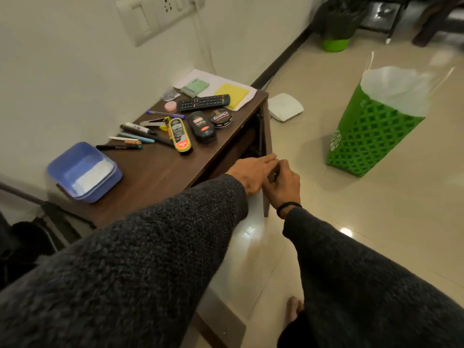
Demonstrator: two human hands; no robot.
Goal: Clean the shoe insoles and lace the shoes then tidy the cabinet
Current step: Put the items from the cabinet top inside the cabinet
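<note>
A dark brown wooden cabinet [160,172] stands against the wall. Its door [266,126] is swung out towards the floor side, and the inside is dark. My left hand [253,172] lies with its fingers stretched along the door's top edge. My right hand [285,188] is just beside it, fingers curled round the door's outer edge at a small metal fitting. On the cabinet top are a yellow shoe brush [178,134], a black polish bottle [202,126] and a round polish tin [221,118]. No shoes or insoles are in view.
A blue plastic box [62,169] holding white cloth sits at the top's near end, with several pens [130,141], a remote [203,102], a yellow cloth [232,94] and a green packet [195,87] beyond. On the floor stand a green paper bag [371,136], a white device [285,106] and a green bin [335,43].
</note>
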